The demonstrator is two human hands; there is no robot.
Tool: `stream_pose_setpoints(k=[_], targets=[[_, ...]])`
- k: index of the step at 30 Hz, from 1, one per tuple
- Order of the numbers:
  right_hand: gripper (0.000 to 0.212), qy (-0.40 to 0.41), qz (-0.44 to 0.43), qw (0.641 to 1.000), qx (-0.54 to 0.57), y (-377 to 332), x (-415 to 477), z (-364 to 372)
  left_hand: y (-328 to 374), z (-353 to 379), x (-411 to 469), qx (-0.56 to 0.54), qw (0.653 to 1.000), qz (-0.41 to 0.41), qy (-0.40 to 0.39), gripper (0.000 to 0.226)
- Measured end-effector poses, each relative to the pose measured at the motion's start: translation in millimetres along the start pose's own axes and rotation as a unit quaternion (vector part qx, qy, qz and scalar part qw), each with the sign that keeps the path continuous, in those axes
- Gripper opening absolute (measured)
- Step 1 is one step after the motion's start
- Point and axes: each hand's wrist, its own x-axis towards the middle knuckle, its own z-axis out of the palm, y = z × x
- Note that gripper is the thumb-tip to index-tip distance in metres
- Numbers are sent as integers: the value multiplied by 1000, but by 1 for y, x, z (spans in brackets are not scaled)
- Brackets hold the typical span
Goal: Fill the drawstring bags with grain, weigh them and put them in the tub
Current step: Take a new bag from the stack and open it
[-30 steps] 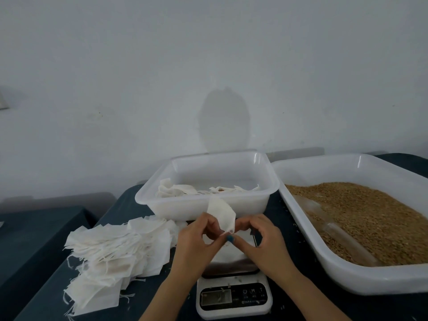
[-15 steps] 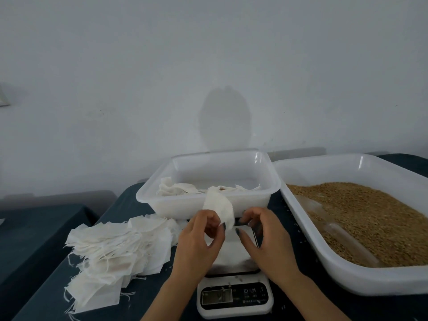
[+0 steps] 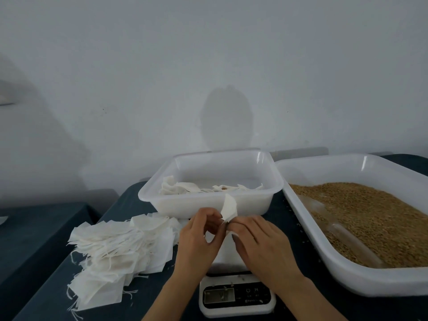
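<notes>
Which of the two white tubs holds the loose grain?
The larger tub on the right, brown grain filling it; the smaller tub behind the scale holds white bags.

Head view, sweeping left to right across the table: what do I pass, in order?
In order: pile of empty bags → left hand → drawstring bag pinched by both hands → right hand → grain tray. The tub and the scale sit mid-frame, overlapping the hands, so I leave them out.
</notes>
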Motion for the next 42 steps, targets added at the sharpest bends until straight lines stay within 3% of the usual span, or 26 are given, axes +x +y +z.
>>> stream_pose_setpoints(k=[6,11,13,18,20,27,32,35,42], targets=[[21,-41,42,998,-18,3,2,-7,4,-2,0,-4,999,39,3,30],[14,-8,31,999,25,2,4,-11,6,-4,1,-24,996,72,-42,21],[13,-4,27,999,43,2,5,-12,6,-6,2,-20,995,80,-58,29],[19,-29,14,996,79,1,5,-10,-1,-11,4,50,988,63,-134,84],[20,-33,-3,997,68,1,5,-9,-6,-12,4,66,982,50,-172,91],[9,-14,-17,997,72,3,2,-9,-13,-11,1,69,977,7,-204,61],[22,-22,-5,995,96,0,2,-11,-16,-12,-1,70,974,-6,-218,49],[11,-23,-22,996,82,-3,0,-7,-14,-12,-2,71,970,-21,-231,38],[16,-16,-6,997,76,-3,-1,-8,-21,-10,-1,41,977,-82,-192,46]])
